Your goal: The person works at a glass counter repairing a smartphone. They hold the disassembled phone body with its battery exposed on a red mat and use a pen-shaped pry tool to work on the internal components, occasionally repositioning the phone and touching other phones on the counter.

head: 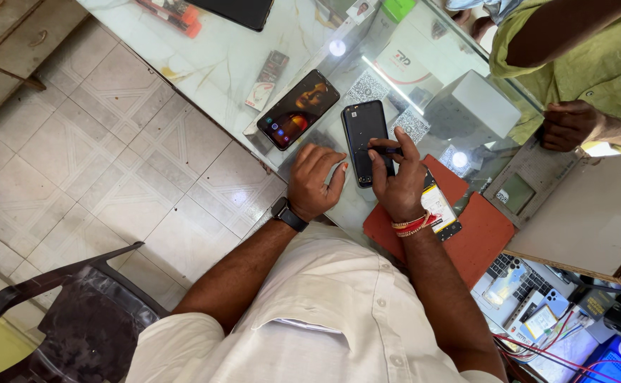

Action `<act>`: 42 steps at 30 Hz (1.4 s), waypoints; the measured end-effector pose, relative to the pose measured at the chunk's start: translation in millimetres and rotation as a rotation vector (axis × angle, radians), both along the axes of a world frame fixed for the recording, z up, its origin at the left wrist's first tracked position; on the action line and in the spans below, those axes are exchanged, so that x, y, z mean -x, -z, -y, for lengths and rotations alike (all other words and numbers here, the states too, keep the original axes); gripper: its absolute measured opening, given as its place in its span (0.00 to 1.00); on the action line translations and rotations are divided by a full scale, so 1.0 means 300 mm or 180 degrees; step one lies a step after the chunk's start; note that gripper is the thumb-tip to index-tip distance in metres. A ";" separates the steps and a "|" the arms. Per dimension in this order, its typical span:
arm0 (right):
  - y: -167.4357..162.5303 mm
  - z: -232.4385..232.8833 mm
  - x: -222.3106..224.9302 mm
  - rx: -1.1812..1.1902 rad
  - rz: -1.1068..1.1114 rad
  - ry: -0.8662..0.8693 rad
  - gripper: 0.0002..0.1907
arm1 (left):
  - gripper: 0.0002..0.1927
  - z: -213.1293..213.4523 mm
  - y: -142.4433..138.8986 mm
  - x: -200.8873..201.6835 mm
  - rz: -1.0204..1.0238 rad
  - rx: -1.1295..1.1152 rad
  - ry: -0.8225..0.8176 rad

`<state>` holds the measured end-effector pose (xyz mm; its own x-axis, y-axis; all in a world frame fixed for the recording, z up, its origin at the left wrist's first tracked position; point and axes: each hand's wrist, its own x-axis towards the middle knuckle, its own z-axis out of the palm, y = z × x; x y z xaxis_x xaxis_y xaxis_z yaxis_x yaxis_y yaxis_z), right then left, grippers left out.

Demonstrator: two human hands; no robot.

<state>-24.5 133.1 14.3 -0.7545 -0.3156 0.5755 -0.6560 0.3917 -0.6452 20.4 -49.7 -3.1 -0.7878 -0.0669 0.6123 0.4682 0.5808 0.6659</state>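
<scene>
At frame centre, our right hand [395,181] pinches a dark tool [387,150] against the black phone [364,138]; its back is still on. Our left hand [315,181], loosely curled, steadies empty alongside.

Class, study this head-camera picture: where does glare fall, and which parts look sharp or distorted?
Head view: bright lamp glare spots and a light streak reflect off the glass counter; the dark phone under the right hand and the left hand are sharp; the wide lens bends the floor tiles at the edges.

Glass counter [218,64] bears 2 phones [364,140], red mat [477,234].
</scene>
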 end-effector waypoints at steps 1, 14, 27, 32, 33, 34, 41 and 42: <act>0.000 0.000 0.001 -0.0003 0.0034 -0.0014 0.32 | 0.08 0.000 0.000 0.001 -0.0009 0.0020 0.0003; -0.027 -0.037 -0.025 0.0327 0.0053 0.0186 0.36 | 0.07 -0.001 0.014 0.008 -0.0002 0.0068 0.0027; 0.067 -0.442 -0.477 0.1639 0.0864 0.1943 0.39 | 0.09 -0.022 0.007 -0.031 -0.0157 0.0626 0.0603; 0.108 -0.425 -0.561 0.1638 0.0997 0.2206 0.38 | 0.08 -0.016 0.001 -0.026 -0.0072 0.0675 0.0681; 0.114 -0.422 -0.567 0.1674 0.1015 0.2192 0.38 | 0.08 -0.016 0.005 -0.027 -0.0051 0.0670 0.0685; 0.117 -0.421 -0.568 0.1710 0.1019 0.2166 0.38 | 0.07 -0.017 0.008 -0.025 -0.0034 0.0667 0.0690; 0.116 -0.419 -0.548 0.1470 0.1028 0.2137 0.37 | 0.06 -0.019 0.027 -0.020 -0.0049 0.0677 0.0676; 0.115 -0.419 -0.547 0.1428 0.1022 0.2109 0.37 | 0.06 -0.018 0.028 -0.020 -0.0050 0.0681 0.0663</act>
<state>139.5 258.9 -20.0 -0.8502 0.4534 0.2677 -0.1417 0.2927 -0.9456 26.4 -44.4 -11.7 -0.7613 0.2272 0.6072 0.6014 0.5976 0.5304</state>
